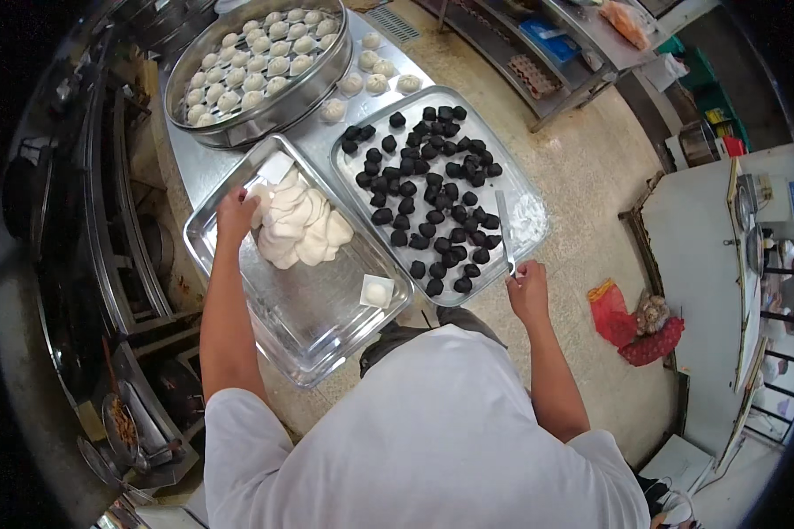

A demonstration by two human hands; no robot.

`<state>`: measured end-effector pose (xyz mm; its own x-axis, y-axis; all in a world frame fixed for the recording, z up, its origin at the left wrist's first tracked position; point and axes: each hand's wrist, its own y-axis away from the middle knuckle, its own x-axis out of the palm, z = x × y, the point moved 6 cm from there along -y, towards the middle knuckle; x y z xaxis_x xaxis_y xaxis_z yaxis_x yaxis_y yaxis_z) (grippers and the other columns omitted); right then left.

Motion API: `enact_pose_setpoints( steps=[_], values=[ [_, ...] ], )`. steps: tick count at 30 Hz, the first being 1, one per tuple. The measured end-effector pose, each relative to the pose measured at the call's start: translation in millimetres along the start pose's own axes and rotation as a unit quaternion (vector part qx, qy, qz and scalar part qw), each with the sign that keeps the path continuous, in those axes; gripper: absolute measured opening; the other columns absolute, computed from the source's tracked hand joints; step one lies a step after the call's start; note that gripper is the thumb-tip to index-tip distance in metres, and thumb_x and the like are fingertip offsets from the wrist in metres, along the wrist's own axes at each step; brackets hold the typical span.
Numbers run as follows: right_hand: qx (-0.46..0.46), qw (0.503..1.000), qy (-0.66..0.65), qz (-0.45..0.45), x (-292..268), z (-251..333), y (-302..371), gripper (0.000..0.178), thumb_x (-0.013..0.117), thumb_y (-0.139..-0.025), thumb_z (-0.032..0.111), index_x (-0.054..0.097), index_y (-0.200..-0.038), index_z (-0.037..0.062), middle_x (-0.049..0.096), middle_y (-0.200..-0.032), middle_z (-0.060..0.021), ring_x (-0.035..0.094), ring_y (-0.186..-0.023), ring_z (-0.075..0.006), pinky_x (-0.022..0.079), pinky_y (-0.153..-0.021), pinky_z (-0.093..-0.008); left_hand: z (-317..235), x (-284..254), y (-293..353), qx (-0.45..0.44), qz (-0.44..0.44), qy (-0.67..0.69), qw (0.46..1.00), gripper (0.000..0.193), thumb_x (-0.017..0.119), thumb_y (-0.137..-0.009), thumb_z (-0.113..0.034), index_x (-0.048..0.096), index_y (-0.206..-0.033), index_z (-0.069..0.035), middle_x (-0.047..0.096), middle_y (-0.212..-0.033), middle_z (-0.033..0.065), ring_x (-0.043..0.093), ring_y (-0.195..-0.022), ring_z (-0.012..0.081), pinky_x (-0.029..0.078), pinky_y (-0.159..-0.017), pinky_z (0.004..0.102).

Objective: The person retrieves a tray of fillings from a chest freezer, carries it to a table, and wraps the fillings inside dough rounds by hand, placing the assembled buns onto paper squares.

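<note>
My left hand (235,216) is at the left edge of a heap of flat white dough wrappers (302,220), its fingers pinching a dough wrapper. The heap lies in a deep metal tray (295,339). In that tray's near right corner, a small white dough ball (377,293) rests on a square of paper. My right hand (528,291) grips the near end of a thin flat spatula (505,227), which points away over the right side of a shallower tray (348,167). Many black filling balls (434,180) are spread across that tray, beside a patch of white flour (528,220).
A large round metal steamer (322,84) full of pleated buns (256,62) stands at the far left of the steel table (194,172). Several more buns (377,83) sit beside it. Metal shelving (494,53) is at the far right; red net bags (653,342) lie on the floor.
</note>
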<state>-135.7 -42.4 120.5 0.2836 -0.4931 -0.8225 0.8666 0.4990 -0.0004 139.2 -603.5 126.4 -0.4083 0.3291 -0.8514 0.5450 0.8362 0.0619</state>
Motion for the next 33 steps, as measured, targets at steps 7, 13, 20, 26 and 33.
enact_pose_setpoints(
  steps=[7, 13, 20, 26, 33],
  values=[
    [-0.014, 1.0, -0.005, 0.014, 4, 10, -7, 0.034, 0.064, -0.076, 0.001, 0.05, -0.107, -0.0003, 0.053, -0.098, -0.0192, 0.056, -0.087, -0.0333, 0.048, -0.077, -0.0413, 12, -30, 50, -0.003, -0.083, 0.725, 0.683, 0.03, 0.059, -0.091, -0.018, 0.054, -0.116, -0.001, 0.062, -0.111, 0.0096, 0.06, -0.104, 0.0246, 0.049, -0.092, 0.0369],
    [-0.019, 1.0, -0.003, 0.024, 11, 17, -13, 0.033, 0.063, -0.078, 0.004, 0.051, -0.108, 0.0004, 0.055, -0.093, -0.0189, 0.056, -0.087, -0.0351, 0.046, -0.076, -0.0437, -24, -3, 101, -0.098, -0.112, 0.756, 0.637, 0.03, 0.058, -0.094, -0.017, 0.053, -0.119, -0.002, 0.061, -0.116, 0.0096, 0.062, -0.103, 0.0236, 0.053, -0.091, 0.0387],
    [-0.082, 0.994, 0.074, 0.02, 1, 50, -18, 0.017, 0.064, -0.079, 0.006, 0.058, -0.094, 0.0006, 0.056, -0.093, -0.0193, 0.055, -0.086, -0.0378, 0.045, -0.078, -0.0458, -85, 8, 169, -0.155, -0.128, 0.803, 0.561, 0.028, 0.06, -0.092, -0.01, 0.05, -0.117, -0.001, 0.063, -0.106, 0.0067, 0.064, -0.096, 0.0201, 0.055, -0.085, 0.0338],
    [-0.237, 0.971, 0.034, -0.014, -5, 115, -47, 0.017, 0.068, -0.077, 0.009, 0.061, -0.09, 0.0025, 0.057, -0.089, -0.016, 0.055, -0.085, -0.0361, 0.044, -0.074, -0.0446, -134, 41, 198, -0.095, 0.03, 0.571, 0.815, 0.025, 0.06, -0.092, -0.01, 0.053, -0.115, -0.003, 0.063, -0.106, 0.0056, 0.064, -0.087, 0.0175, 0.054, -0.08, 0.0304],
    [-0.157, 0.987, 0.016, -0.018, -12, 82, -33, 0.021, 0.067, -0.077, 0.007, 0.058, -0.095, 0.0011, 0.055, -0.092, -0.0192, 0.055, -0.088, -0.0387, 0.046, -0.077, -0.0446, -180, 46, 185, -0.1, -0.042, 0.742, 0.662, 0.023, 0.06, -0.093, -0.014, 0.059, -0.114, -0.004, 0.065, -0.099, 0.0019, 0.06, -0.084, 0.0107, 0.05, -0.075, 0.0279]
  ],
)
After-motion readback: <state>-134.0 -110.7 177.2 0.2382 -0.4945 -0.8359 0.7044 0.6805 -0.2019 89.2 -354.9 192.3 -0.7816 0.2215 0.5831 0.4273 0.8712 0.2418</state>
